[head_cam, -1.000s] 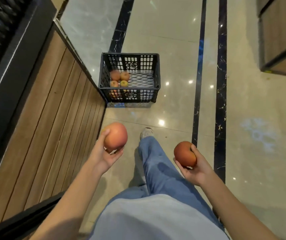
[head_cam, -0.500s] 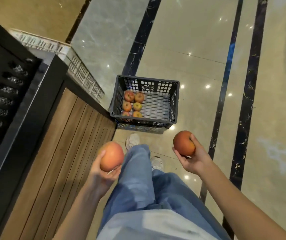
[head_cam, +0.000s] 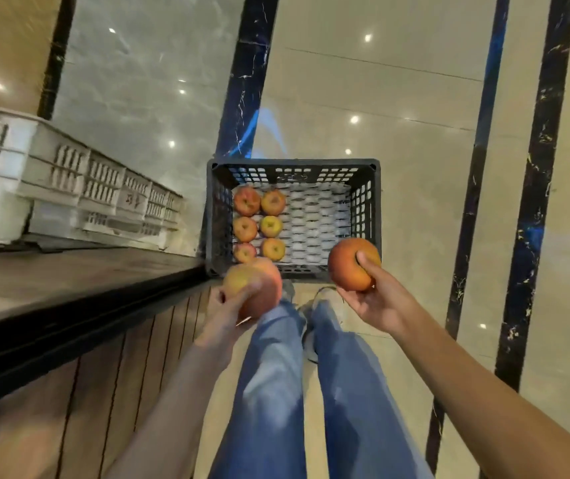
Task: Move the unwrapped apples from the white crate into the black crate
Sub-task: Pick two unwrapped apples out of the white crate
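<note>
Item: two-handed apple transfer, logged from the wearer outward. Nearest, the left hand (head_cam: 228,305) curls its fingers round a red-yellow apple (head_cam: 254,288), thumb side blurred, so how firm the hold is cannot be told. The right hand (head_cam: 377,302) cups a redder apple (head_cam: 351,264) from beneath with the thumb pressed over its top. Both fruits hang above the near wall of the black crate (head_cam: 294,165), which stands on the glossy floor (head_cam: 415,202) just beyond the person's shoes (head_cam: 325,295). Inside it, six apples (head_cam: 259,226) lie in two columns against the left wall, and the right part of the bottom is bare. Hazards, as judged: a release from this height would likely bruise the fruit. The left apple could strike the rim or the laid apples and bounce out across the floor, and a foot could nudge the crate. The white crate (head_cam: 69,188) (the source) sits on the wooden platform (head_cam: 69,271) to the left, its contents out of sight. Markings: a reddish mark on the white crate's wall and a moulded emblem on the black crate's far wall, neither legible.
</note>
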`<control>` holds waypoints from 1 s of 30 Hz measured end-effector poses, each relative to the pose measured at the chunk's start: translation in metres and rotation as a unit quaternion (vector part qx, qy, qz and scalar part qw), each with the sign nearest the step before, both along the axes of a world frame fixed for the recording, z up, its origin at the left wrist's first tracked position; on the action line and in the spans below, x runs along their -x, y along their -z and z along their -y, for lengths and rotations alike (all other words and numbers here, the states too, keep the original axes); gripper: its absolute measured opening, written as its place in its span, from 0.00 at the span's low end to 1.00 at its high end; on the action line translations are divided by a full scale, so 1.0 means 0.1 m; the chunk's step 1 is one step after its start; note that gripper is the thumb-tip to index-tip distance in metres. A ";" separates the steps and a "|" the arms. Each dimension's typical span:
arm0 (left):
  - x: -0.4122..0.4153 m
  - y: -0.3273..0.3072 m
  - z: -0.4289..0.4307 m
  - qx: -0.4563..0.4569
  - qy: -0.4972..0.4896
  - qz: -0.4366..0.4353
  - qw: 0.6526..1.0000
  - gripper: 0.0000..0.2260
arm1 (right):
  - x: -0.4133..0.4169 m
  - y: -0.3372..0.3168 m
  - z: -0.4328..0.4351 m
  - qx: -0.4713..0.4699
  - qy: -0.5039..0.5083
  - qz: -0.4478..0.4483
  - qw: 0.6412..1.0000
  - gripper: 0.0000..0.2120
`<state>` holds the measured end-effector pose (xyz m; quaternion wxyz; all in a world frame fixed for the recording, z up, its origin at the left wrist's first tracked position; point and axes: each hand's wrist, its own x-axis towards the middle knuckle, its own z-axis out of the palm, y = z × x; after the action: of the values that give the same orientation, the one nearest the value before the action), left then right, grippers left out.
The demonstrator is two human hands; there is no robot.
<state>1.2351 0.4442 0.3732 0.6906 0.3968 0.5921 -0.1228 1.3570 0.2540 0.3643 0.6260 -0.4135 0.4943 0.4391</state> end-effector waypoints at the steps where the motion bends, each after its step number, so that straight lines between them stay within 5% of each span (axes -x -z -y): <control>1: -0.12 0.22 -0.03 -0.009 0.012 -0.001 1.000 0.17 | -0.09 0.21 -0.04 -0.005 -0.010 -0.004 1.000 0.12; 4: -0.50 0.90 -0.17 -0.050 0.066 -0.005 0.997 0.12 | -0.37 0.97 -0.14 -0.012 -0.051 -0.001 0.999 0.09; 15: -1.33 3.22 -0.39 -0.071 0.132 0.009 0.989 0.18 | -0.77 3.64 -0.33 0.089 -0.291 0.033 0.952 0.34; 18: -1.32 3.62 -0.33 -0.057 0.133 0.004 0.989 0.19 | -0.71 4.08 -0.32 0.117 -0.364 0.060 0.922 0.38; 25: -1.23 4.10 -0.24 -0.093 0.201 -0.024 0.975 0.40 | -0.52 4.69 -0.43 0.110 -0.429 0.064 0.894 0.36; 30: -1.17 4.24 -0.21 -0.114 0.210 -0.024 0.971 0.29 | -0.39 4.90 -0.48 0.160 -0.488 0.133 0.848 0.32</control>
<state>1.3522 0.4652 -0.0507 0.5851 0.5856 0.5217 -0.2063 1.3956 0.3018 -0.1260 0.3163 -0.7501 0.2045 0.5435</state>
